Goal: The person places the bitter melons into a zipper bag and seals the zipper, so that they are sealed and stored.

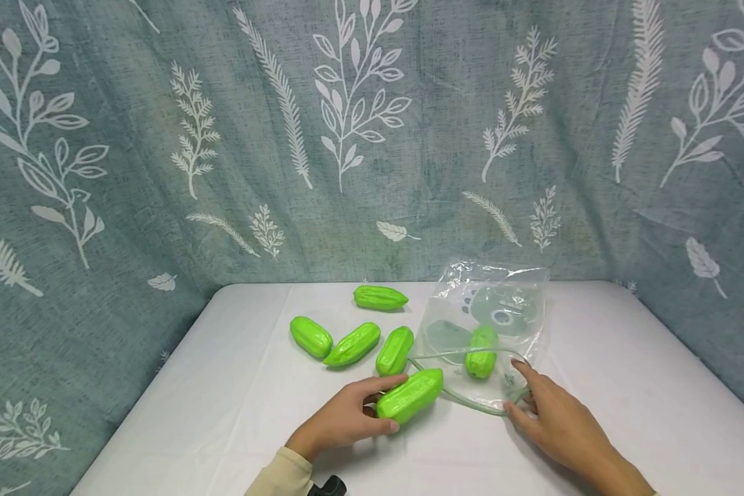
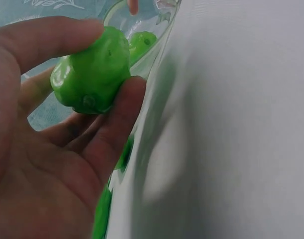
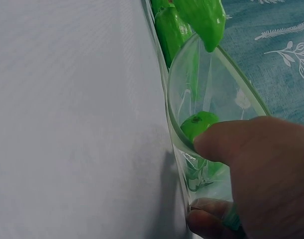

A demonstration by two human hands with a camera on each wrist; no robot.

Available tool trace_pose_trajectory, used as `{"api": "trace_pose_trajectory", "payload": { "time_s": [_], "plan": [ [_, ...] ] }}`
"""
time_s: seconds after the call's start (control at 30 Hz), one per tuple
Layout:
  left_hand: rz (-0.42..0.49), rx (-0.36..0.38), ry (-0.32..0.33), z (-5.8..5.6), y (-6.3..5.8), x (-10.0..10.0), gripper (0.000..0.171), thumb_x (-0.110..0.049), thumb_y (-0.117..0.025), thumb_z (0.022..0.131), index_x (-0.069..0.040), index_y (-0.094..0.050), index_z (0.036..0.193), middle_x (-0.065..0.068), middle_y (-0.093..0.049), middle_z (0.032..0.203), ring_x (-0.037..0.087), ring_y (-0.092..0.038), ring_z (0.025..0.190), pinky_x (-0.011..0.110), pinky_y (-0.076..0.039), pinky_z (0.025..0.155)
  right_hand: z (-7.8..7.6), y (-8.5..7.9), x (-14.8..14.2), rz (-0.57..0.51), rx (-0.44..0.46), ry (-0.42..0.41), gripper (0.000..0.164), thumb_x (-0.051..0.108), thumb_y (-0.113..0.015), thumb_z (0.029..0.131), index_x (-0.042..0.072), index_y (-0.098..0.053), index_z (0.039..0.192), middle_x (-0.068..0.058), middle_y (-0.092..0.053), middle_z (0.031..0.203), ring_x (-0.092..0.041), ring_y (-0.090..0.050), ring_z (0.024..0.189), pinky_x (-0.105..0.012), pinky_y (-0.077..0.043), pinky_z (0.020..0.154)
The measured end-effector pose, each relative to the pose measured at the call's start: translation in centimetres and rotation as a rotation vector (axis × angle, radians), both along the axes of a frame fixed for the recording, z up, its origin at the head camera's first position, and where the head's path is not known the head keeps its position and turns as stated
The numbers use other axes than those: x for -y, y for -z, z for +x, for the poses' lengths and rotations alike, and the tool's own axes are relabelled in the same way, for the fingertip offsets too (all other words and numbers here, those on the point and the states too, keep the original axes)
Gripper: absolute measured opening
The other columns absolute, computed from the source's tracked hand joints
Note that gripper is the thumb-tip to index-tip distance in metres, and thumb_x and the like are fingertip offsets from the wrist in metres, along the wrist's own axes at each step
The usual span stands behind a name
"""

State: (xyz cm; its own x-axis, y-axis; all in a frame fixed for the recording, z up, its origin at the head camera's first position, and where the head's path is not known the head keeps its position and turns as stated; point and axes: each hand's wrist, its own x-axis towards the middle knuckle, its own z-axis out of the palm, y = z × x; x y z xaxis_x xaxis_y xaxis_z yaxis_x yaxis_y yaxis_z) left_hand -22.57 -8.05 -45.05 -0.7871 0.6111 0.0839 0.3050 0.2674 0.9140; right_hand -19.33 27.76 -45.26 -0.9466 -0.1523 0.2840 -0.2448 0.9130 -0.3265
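Observation:
My left hand (image 1: 347,417) holds a shiny, ridged green toy cucumber (image 1: 412,395) between thumb and fingers, just above the table. Its pointed far end hangs over the left side of the bag's mouth, as the right wrist view also shows. The clear zip bag (image 1: 511,310) has a green printed pattern and lies with its mouth spread toward me. Another green cucumber (image 1: 482,351) is inside it. At the mouth's right corner, my right hand (image 1: 561,417) grips the green-edged rim (image 3: 172,122), thumb on one side and fingers partly hidden under the plastic.
Left of the bag, several more green cucumbers lie on the white tablecloth (image 1: 223,399): one at the back (image 1: 379,297), others in a loose row (image 1: 352,344). A blue-green leaf-patterned curtain (image 1: 372,227) hangs behind the table and along both sides.

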Motion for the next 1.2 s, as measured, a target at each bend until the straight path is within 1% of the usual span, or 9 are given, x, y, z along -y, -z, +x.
{"api": "trace_pose_trajectory", "payload": {
  "time_s": [0.23,0.33,0.53,0.6,0.77,0.9,1.07,1.2],
  "plan": [
    [0.026,0.033,0.064,0.2,0.1,-0.5,0.071,-0.010,-0.076,0.085,-0.019,-0.049,0.150,0.000,-0.048,0.148,0.011,-0.056,0.119,0.024,-0.052,0.090,0.0,0.0,-0.1,0.001,0.000,-0.001,0.075,0.033,-0.076,0.088,0.008,-0.043,0.149,-0.004,-0.065,0.103,-0.019,-0.064,0.088,-0.050,-0.054,0.074],
    [0.017,0.026,0.071,0.3,0.2,-0.7,0.069,-0.010,-0.075,0.086,-0.017,-0.050,0.149,0.001,-0.048,0.147,0.010,-0.056,0.118,0.024,-0.052,0.089,0.0,-0.1,-0.1,0.000,0.001,-0.003,0.075,0.032,-0.077,0.088,0.007,-0.043,0.149,-0.005,-0.066,0.104,-0.020,-0.065,0.088,-0.050,-0.054,0.074],
    [-0.005,-0.003,0.034,0.4,0.2,-1.2,0.066,-0.015,-0.076,0.086,-0.023,-0.053,0.147,-0.001,-0.051,0.145,0.010,-0.057,0.116,0.024,-0.052,0.089,0.0,-0.1,-0.2,0.006,-0.018,-0.009,0.074,0.033,-0.077,0.088,0.007,-0.043,0.148,-0.004,-0.065,0.104,-0.016,-0.063,0.086,-0.048,-0.054,0.072],
    [-0.005,-0.021,0.016,0.5,0.2,-1.5,0.065,-0.014,-0.076,0.086,-0.024,-0.053,0.146,-0.002,-0.053,0.141,0.009,-0.058,0.114,0.023,-0.052,0.088,-0.1,0.0,-0.2,0.009,-0.018,-0.009,0.074,0.033,-0.077,0.088,0.007,-0.043,0.148,-0.002,-0.064,0.101,-0.014,-0.061,0.084,-0.045,-0.053,0.069],
    [0.015,-0.080,-0.029,0.9,0.1,-2.2,0.066,-0.012,-0.078,0.086,-0.019,-0.053,0.147,-0.001,-0.057,0.132,0.010,-0.059,0.109,0.023,-0.053,0.087,-0.1,0.1,-0.2,0.013,-0.017,-0.008,0.074,0.034,-0.077,0.087,0.007,-0.044,0.148,0.001,-0.061,0.094,-0.011,-0.056,0.079,-0.040,-0.050,0.066],
    [0.025,-0.110,-0.051,1.0,0.1,-2.7,0.067,-0.011,-0.079,0.086,-0.018,-0.053,0.147,0.000,-0.057,0.136,0.009,-0.059,0.110,0.023,-0.054,0.086,-0.1,0.2,-0.2,0.011,-0.014,-0.007,0.074,0.034,-0.077,0.087,0.007,-0.044,0.148,0.001,-0.061,0.095,-0.011,-0.057,0.080,-0.040,-0.050,0.066],
    [-0.009,-0.176,-0.089,1.1,0.1,-3.4,0.069,-0.012,-0.079,0.086,-0.018,-0.051,0.148,0.001,-0.055,0.135,0.009,-0.057,0.110,0.022,-0.053,0.086,0.0,0.1,-0.2,0.008,-0.014,-0.010,0.074,0.035,-0.077,0.088,0.007,-0.045,0.148,0.002,-0.060,0.093,-0.011,-0.055,0.079,-0.039,-0.049,0.064],
    [-0.028,-0.215,-0.124,1.1,0.0,-3.7,0.069,-0.013,-0.079,0.085,-0.017,-0.051,0.148,0.001,-0.053,0.132,0.009,-0.055,0.110,0.022,-0.053,0.085,-0.1,0.1,-0.2,0.010,-0.003,-0.007,0.074,0.036,-0.077,0.088,0.008,-0.044,0.148,0.003,-0.060,0.093,-0.010,-0.054,0.079,-0.038,-0.048,0.064]
  ]
}}
